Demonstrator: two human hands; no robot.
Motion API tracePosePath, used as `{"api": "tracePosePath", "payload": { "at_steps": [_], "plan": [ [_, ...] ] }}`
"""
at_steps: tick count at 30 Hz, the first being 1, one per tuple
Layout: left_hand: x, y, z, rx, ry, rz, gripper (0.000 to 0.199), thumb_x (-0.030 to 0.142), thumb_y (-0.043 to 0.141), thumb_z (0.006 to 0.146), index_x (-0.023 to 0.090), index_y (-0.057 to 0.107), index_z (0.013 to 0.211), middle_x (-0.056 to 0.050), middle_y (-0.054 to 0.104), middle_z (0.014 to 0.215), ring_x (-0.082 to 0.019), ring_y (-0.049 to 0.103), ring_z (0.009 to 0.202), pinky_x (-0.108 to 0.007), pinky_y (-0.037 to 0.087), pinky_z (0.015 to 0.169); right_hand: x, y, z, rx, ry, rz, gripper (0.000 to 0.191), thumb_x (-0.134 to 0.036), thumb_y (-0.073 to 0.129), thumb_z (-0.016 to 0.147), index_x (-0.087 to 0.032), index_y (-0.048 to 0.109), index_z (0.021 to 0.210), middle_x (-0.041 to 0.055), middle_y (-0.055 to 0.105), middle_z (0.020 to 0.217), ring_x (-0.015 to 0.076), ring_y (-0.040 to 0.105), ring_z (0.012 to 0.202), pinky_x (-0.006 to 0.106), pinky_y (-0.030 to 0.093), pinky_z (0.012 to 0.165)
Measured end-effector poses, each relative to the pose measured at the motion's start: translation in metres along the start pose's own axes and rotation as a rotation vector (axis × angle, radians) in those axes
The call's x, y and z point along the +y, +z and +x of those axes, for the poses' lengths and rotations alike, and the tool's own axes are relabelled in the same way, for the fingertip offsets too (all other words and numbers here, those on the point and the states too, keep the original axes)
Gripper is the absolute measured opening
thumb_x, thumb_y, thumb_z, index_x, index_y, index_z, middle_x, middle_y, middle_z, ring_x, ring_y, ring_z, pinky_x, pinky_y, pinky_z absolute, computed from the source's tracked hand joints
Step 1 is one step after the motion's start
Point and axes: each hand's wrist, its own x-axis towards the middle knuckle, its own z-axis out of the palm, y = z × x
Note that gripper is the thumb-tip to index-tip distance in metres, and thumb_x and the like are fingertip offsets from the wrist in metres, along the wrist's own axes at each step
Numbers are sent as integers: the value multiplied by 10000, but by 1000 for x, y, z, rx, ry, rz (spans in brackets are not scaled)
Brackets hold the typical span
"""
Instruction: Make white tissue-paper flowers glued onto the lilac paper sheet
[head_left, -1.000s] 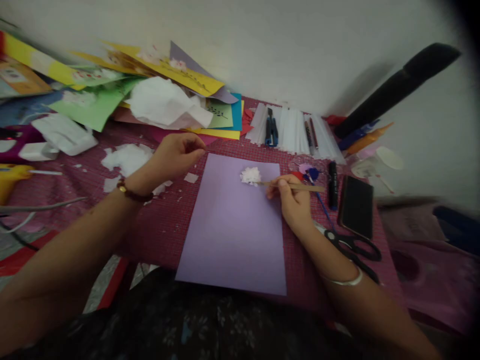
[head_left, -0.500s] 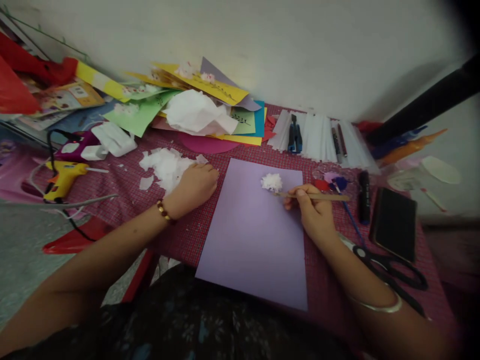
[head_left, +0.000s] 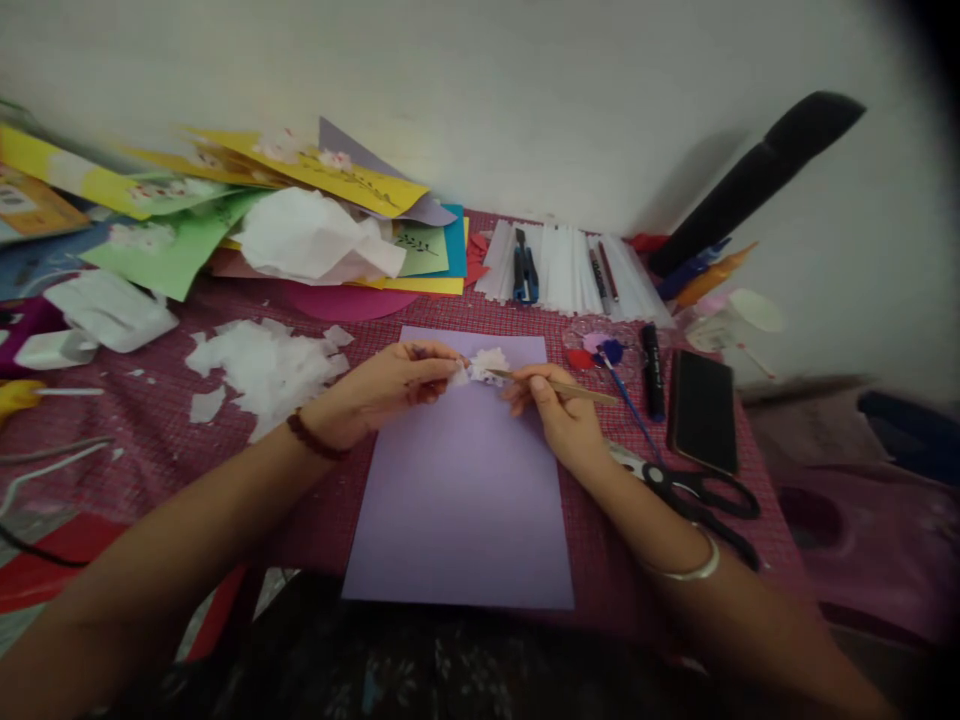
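Note:
A sheet of purple paper [head_left: 461,500] lies on the table in front of me. Near its top is a white ruffled paper cluster [head_left: 491,362]. My right hand [head_left: 559,405] is closed round a thin wooden stick [head_left: 577,388], whose tip points left at the cluster. My left hand [head_left: 409,380] is over the sheet's upper left edge, thumb and fingers pinched on a small piece of white paper [head_left: 457,376] beside the cluster. Left of the sheet lies a pile of torn white paper pieces [head_left: 274,365].
Scissors [head_left: 690,490], a phone [head_left: 703,410], a black marker [head_left: 652,372] and a paint palette [head_left: 592,350] lie to the right. Behind are glue sticks [head_left: 562,265], pliers [head_left: 525,268] and coloured cards [head_left: 375,190]. A glue gun [head_left: 19,396] is far left.
My left hand has moved right from the torn paper pile to the cluster, now with a white piece pinched. My right hand still holds the stick at the cluster. The view has turned right.

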Motion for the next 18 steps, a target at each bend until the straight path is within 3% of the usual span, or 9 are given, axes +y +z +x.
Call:
{"api": "tracePosePath", "payload": {
  "at_steps": [7,13,18],
  "plan": [
    [-16,36,0,-78,48,-26,165,321,745,679,186,705,766,30,568,588,-77,441,506,-237,352,489,-10,8,-5,-116,29,-62,268,-488,618,889,-221,601,908,-5,648,747,129,614,652,267,497,608],
    [-18,46,-6,-87,83,-177,267,348,741,693,187,630,875,18,613,725,-97,566,628,-245,473,598,-13,11,-6,-62,74,-82,272,-451,621,887,-212,571,769,-15,617,675,112,547,604,244,433,556],
    [-17,46,-5,-41,170,-34,217,274,744,664,177,571,752,31,578,666,-76,512,571,-226,438,558,-14,8,-6,-72,86,-89,240,-429,640,874,-209,596,786,-11,627,689,118,563,617,252,449,566]
  ]
}}
